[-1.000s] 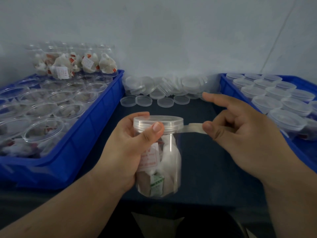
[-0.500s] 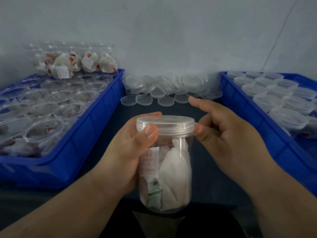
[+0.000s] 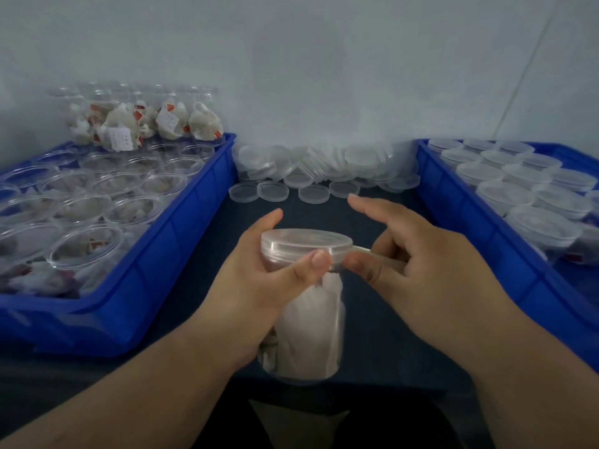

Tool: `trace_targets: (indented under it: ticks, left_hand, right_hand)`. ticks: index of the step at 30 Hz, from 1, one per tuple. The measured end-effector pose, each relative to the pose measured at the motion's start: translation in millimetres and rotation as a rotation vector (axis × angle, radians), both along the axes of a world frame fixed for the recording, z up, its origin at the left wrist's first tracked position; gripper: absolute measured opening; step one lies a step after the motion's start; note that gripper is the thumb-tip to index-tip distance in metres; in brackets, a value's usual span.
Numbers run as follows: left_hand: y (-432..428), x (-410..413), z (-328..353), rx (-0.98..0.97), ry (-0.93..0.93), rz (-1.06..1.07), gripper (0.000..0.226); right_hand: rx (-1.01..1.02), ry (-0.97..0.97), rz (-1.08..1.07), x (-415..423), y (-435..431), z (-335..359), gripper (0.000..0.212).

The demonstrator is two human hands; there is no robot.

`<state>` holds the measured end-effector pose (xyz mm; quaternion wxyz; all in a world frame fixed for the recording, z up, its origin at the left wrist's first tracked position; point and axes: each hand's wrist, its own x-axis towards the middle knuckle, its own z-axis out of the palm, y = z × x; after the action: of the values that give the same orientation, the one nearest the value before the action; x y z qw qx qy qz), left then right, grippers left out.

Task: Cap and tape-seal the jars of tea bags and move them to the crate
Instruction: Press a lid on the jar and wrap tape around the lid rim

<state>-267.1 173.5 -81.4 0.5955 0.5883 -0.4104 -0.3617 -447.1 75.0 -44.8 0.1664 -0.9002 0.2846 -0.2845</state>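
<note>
Clear plastic jar of tea bags (image 3: 308,322), capped, sits clasped in my left grip (image 3: 259,286) above the near edge of the worktop (image 3: 389,358), my right grip (image 3: 421,273) pinching clear tape (image 3: 372,254) at its lid (image 3: 306,242); sealing unfinished, crating left, I judge.

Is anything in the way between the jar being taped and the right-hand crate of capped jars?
Nothing loose that shows. Only the right hand, pinching the tape at the lid, lies between the jar, gripped by the left hand, and the crate.
</note>
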Motion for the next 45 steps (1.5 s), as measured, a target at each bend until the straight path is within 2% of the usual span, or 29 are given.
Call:
trace_targets:
  ticks: [3,5,13,20,33,38,41,45]
  left_hand:
    - [0.3,3.0,0.5,0.021,0.084,0.015,0.121]
    - [0.5,5.7,2.7,0.059,0.140,0.004,0.122]
    - [0.1,5.0,4.1,0.087,0.378,-0.131,0.119]
    - [3.6,0.4,8.5,0.013,0.431,-0.216,0.124]
    - [7.1,3.6,8.5,0.023,0.363,-0.208,0.117]
    - [4.8,4.9,4.9,0.039,0.255,-0.123,0.100]
    - [1.6,4.3,1.7,0.061,0.182,-0.087,0.112]
    - [0.1,6.1,-1.0,0.055,0.122,-0.020,0.135]
  right_hand:
    - [0.202,0.008,0.085,-6.3,-6.5,6.0,0.059]
    - [0.247,-0.008,0.134,-12.3,-11.0,9.3,0.058]
    - [0.183,-0.110,0.095,-14.8,-17.7,8.8,0.058]
    - [0.155,-0.103,0.034,-5.4,-16.0,-3.2,0.055]
    - [0.040,-0.086,-0.018,4.1,-4.6,-14.4,0.053]
    - [-0.043,-0.017,-0.110,5.1,-1.2,-15.5,0.058]
    - [-0.080,0.034,-0.109,8.3,2.9,-16.8,0.056]
    - [-0.040,0.009,-0.094,8.6,4.2,-13.6,0.058]
